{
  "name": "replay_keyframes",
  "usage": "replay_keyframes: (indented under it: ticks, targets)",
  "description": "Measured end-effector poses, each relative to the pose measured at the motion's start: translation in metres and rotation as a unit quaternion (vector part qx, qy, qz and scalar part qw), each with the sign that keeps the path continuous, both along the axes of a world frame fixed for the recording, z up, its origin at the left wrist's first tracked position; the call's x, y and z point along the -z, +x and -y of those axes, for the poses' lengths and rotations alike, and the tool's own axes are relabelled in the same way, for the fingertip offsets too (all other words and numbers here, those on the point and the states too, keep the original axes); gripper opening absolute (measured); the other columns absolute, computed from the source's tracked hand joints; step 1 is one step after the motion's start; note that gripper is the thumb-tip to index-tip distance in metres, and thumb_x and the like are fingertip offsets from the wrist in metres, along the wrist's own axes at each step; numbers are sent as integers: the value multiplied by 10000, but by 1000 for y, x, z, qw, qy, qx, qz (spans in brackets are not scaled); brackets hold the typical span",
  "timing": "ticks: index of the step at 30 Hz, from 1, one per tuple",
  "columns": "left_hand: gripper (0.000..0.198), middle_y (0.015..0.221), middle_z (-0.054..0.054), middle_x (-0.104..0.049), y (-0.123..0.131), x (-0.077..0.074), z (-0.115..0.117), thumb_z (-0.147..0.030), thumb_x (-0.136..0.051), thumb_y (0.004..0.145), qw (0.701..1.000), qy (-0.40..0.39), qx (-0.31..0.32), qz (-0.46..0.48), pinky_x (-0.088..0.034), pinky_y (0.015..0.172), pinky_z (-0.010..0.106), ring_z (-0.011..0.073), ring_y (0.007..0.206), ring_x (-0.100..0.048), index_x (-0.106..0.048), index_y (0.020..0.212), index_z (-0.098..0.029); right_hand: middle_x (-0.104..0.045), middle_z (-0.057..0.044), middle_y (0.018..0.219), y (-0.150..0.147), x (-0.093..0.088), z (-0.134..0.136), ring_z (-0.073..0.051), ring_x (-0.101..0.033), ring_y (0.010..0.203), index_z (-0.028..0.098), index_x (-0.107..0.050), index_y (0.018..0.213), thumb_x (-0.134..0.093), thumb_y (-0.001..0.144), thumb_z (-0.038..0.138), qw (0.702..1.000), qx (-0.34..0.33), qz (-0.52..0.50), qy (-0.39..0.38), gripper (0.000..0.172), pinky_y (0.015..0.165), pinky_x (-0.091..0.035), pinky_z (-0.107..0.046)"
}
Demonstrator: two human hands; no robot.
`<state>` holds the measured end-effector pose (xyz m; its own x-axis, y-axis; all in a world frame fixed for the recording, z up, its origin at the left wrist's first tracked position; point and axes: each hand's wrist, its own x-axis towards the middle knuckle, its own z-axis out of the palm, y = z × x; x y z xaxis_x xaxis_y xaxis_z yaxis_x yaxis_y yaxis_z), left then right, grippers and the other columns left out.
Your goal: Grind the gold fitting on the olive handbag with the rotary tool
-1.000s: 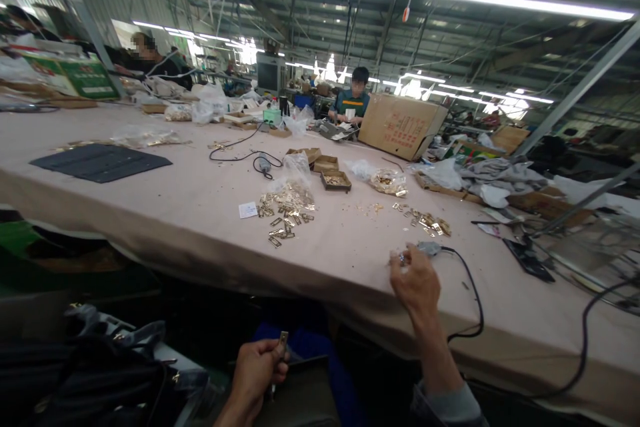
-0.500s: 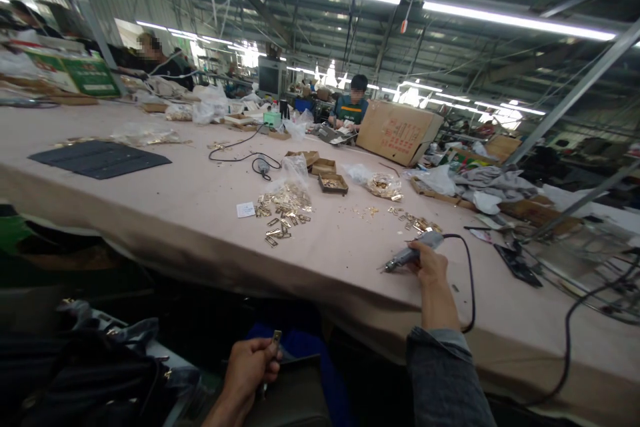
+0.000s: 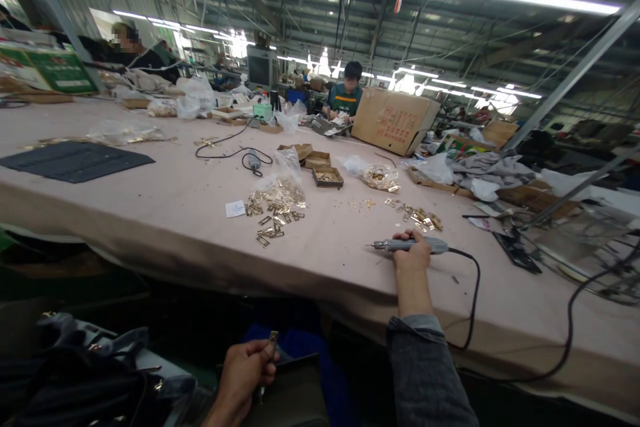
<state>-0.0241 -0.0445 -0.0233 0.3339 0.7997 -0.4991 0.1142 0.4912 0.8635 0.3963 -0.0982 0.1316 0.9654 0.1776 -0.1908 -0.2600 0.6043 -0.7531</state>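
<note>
Above the near right part of the cloth-covered table [image 3: 190, 213], a corded power driver [image 3: 438, 246] is gripped in the right hand [image 3: 413, 250], with the fingers wrapped round its barrel and the thin bit pointed leftward; whether the barrel also touches the cloth cannot be told. Lower down, in front of the table edge, a narrow brass-coloured metal piece [image 3: 273, 341] is pinched nearly upright between thumb and forefinger of the left hand [image 3: 245, 370], the other fingers being curled in. The piece is judged light, stiff and rather slippery, best taken by its flat edges; the driver is judged heavier, rigid and smooth, best held around mid-barrel, clear of the slender bit. From the tool's rear, a supple black cord [image 3: 477, 273] is hung over the table edge. Just beyond the right hand, shiny flat fittings [image 3: 423, 218] are scattered; farther left, a larger heap of metal frames [image 3: 280, 199], rectangular and hollow, is spilled beside a white paper label [image 3: 235, 209]. Farther back, small parts [image 3: 327, 176] are held in a cardboard tray [image 3: 330, 185], and glossy pieces in a crinkled plastic bag [image 3: 381, 180].
</note>
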Motion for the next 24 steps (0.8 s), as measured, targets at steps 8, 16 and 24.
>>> replay_keyframes:
  ticks: [8,16,24]
  targets:
    - [615,557,84,-634,3,8,-4,-647,-875,499,1000,-7,1,9,-389,430,230,138,434,-523,-715,693,-85,-547,53,718,4,8,-28,-67,-480,458,209,-392,802,-619,812,123,994,95,-58,-2,243,427,-486,-190]
    - [625,593,99,-655,3,10,-6,-627,-880,494,1000,-20,-3,8,-415,436,237,133,440,-524,-729,740,-72,-553,45,721,1,9,-32,-79,-482,456,220,-388,807,-620,809,124,990,126,-54,-17,251,392,-474,-194]
    - [598,632,113,-679,3,9,-5,-598,-870,500,1000,-11,-7,-2,-426,433,247,143,443,-538,-726,752,-75,-538,50,699,-2,6,-32,-79,-471,454,222,-377,790,-595,778,74,991,115,-69,-6,263,393,-480,-194]
